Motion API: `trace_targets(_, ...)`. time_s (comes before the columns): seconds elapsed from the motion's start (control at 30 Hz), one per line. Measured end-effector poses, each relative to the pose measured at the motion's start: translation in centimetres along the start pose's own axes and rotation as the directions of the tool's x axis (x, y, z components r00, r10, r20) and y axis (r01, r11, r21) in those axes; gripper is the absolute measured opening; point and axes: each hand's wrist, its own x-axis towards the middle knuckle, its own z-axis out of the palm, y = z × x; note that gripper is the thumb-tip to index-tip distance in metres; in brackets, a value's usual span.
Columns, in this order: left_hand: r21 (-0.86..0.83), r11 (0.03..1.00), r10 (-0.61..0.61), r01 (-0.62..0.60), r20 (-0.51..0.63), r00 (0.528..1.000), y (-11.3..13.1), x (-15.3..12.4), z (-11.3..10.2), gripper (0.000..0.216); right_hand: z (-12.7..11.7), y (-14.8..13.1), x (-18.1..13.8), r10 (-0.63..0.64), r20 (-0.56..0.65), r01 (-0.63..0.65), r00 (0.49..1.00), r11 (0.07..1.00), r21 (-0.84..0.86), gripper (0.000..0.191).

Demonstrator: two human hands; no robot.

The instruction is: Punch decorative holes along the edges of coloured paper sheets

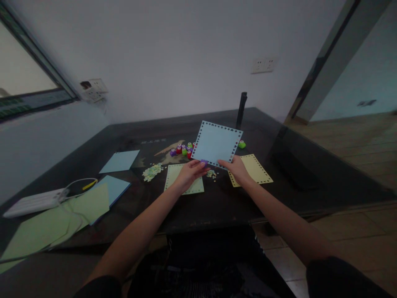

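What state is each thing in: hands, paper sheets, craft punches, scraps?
Light blue sheet: held up, tilted, holes along its edges.
Left hand: fingers closed on the purple craft punch.
Right hand: pinching the light blue sheet's lower right.
Pale green sheet: flat, border punched, partly covered.
Yellow sheet: flat, border punched.
Paper scraps: loosely heaped.
Craft punch cluster: bunched together.
Green craft punch: apart from the cluster.

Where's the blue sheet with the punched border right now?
Head view, just right of centre: the blue sheet is up over the table, left hand and right hand at its lower edge, clustered punches to its left.
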Motion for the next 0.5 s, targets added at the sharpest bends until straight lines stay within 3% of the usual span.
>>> trace_targets(0.5,0.029,0.999,-0.037,0.038,-0.041,0.998,-0.68,0.15,0.27,0.025,0.01,-0.56,-0.20,-0.005,-0.052,0.000,0.999,0.996,-0.091,0.038)
